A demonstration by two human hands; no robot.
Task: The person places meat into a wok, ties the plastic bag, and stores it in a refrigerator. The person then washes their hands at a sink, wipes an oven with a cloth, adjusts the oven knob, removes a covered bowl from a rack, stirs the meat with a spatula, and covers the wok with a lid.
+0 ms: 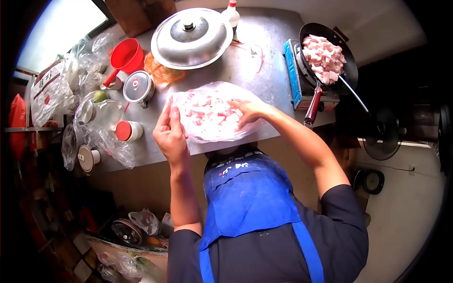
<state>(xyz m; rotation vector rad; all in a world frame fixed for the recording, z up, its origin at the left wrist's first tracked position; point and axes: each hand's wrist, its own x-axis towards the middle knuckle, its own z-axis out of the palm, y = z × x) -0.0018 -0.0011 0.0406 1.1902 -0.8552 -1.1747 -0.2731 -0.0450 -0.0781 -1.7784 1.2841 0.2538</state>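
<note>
An open clear plastic bag (222, 134) full of pale pink meat pieces (205, 113) lies at the front edge of the metal table. At the bag's left rim my left hand (171, 134) is closed, its fingers pinching the plastic. My right hand (246, 113) reaches into the bag from the right, fingers spread on the meat; its fingertips are partly lost among the pieces. More cut meat (323, 59) is heaped in a black wok (351, 63) on a blue-sided gas stove (293, 75) to the right.
A large lidded metal pan (188, 40) and a bottle (231, 16) stand at the back. To the left are a red ladle (126, 55), a lidded container (138, 87), a red-capped jar (129, 131) and several plastic bags. The wok's handle (313, 106) points toward the front edge.
</note>
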